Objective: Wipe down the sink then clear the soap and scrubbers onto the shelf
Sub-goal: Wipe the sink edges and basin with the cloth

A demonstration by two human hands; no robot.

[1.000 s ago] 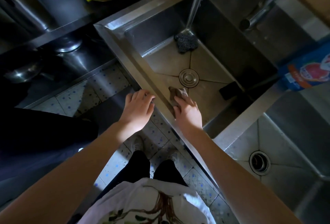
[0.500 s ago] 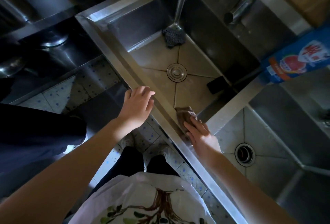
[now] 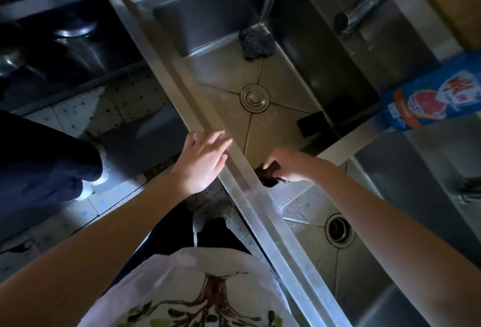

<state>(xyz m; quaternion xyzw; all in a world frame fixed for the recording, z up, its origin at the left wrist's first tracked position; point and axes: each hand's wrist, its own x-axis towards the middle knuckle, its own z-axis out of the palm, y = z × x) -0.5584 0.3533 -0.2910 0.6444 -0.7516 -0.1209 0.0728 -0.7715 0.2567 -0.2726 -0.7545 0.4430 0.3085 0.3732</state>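
Grips dark brown rag [image 3: 269,173] in right hand [image 3: 289,165], with fingers curled round it, at near corner of stainless steel sink [image 3: 221,76]. Rests left hand [image 3: 200,162] on front rim, fingers loose.

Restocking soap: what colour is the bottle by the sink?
The bottle is blue with an orange band; head view.

— What's in the sink [image 3: 166,48]?
— A scrubber [image 3: 256,44] in the far corner, a black sponge [image 3: 311,126] against the right wall, and a cloth [image 3: 269,173] in the near corner.
— And the bottle [image 3: 437,97]?
— At the far end of the divider [image 3: 346,144].
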